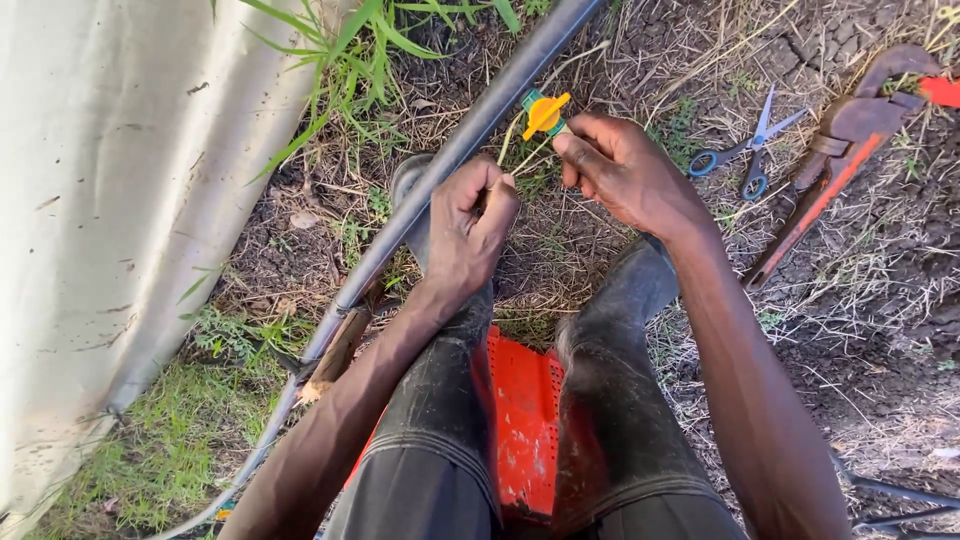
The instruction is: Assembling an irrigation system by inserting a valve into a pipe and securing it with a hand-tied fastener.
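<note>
Valve (545,114) of green and yellow plastic pinched in right hand (625,172) fingertips beside black pipe (470,130), left hand (468,232) closed on thin pale strand, blue-handled scissors (745,150) and rusty pipe wrench (835,150) on dry ground nearby, red perforated crate (522,420) between rubber boots.

no packages, labels, signs or screens
</note>
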